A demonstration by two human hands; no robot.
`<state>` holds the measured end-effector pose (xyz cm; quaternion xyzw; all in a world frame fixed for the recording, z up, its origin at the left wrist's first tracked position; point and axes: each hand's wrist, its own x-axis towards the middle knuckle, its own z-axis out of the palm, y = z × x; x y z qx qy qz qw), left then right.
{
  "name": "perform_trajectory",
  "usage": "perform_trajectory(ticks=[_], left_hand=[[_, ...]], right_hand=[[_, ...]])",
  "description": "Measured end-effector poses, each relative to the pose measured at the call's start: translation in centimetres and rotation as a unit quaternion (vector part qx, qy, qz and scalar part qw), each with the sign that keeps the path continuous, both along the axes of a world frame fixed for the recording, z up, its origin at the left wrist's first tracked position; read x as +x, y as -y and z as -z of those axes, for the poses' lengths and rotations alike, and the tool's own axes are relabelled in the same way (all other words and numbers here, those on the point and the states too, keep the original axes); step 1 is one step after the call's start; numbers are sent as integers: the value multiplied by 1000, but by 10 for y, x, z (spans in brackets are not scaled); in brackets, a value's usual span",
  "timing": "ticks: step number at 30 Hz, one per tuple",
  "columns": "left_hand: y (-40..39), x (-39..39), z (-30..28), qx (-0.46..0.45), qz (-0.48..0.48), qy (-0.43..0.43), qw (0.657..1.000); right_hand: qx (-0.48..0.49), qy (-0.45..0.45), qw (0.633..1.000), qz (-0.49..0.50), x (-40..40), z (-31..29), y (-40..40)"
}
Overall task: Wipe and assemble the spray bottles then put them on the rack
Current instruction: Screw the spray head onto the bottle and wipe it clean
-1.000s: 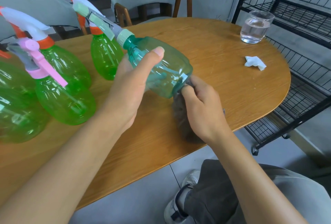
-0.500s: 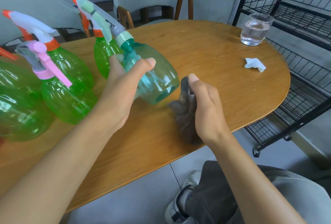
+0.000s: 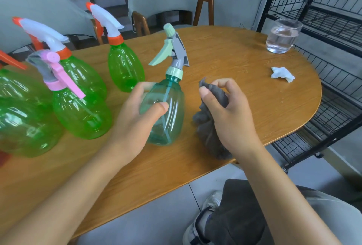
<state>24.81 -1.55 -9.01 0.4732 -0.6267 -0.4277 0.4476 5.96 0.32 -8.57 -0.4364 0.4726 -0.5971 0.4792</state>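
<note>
Beside the green bottles, the teal translucent plastic spray bottle with grey-and-mint trigger head (image 3: 166,111) stands upright on the oval wooden counter (image 3: 244,107), left hand (image 3: 137,119) curled round its body. Right hand (image 3: 225,115) just right of it pinches a crumpled grey cloth (image 3: 207,133). Wiping looks finished; next move likely lifting it right toward the black wire rack (image 3: 323,29).

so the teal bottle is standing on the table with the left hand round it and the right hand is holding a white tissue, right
Not quite. The head view shows the right hand holding a grey cloth, not a white tissue; the tissue lies untouched further along the table. The rest holds: the teal bottle stands upright on the table with the left hand round it.
</note>
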Motion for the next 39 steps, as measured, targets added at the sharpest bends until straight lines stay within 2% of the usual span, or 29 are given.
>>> perform_trajectory(ticks=[4,10,14,22,25,29,39], left_hand=[[-3,1,3,-32,11,13,999],[-5,1,6,-83,26,35,996],[-4,2,7,-105,46,48,992],[2,7,7,-107,76,50,990],[3,6,7,-105,86,56,989],[3,4,6,-104,88,64,989],[3,4,0,-105,65,116,986]], right_hand=[[2,-35,999,1,4,6,3],[-8,-220,975,28,5,4,-1],[2,-233,972,27,3,3,2],[-102,-338,935,35,3,8,3],[-104,-339,934,46,4,8,4],[-108,-339,933,57,2,9,5],[-150,-420,894,33,-2,17,8]])
